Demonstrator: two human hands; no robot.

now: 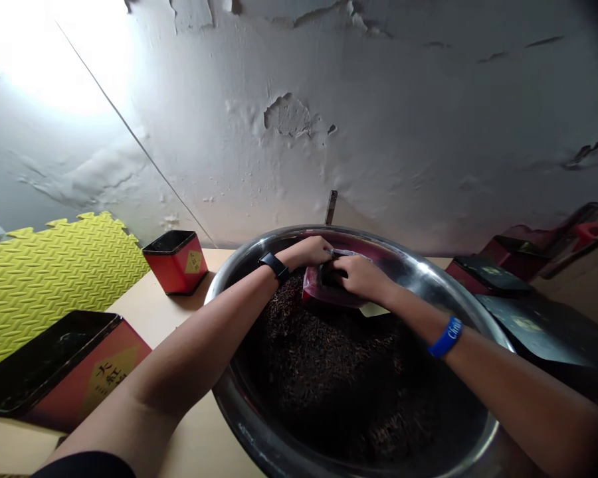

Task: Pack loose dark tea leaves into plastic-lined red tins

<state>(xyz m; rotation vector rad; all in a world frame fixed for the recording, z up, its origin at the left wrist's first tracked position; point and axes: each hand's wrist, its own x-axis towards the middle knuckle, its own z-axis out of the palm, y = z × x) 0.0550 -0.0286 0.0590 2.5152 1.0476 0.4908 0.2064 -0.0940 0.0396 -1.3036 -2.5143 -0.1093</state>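
A wide stainless steel basin holds a deep heap of dark, twisted tea leaves. At its far side lies a red foil bag with a silvery inner edge at its mouth. My left hand, with a black watch on the wrist, grips the bag's top edge. My right hand, wearing a blue wristband, presses at the bag's mouth, its fingers close to my left hand. The bag's inside is hidden by my hands.
A red tea tin stands open at the table's far left, and a larger red tin lies nearer. Dark tin lids and red tins sit on the right. A yellow-green foam mat and a peeling wall lie beyond.
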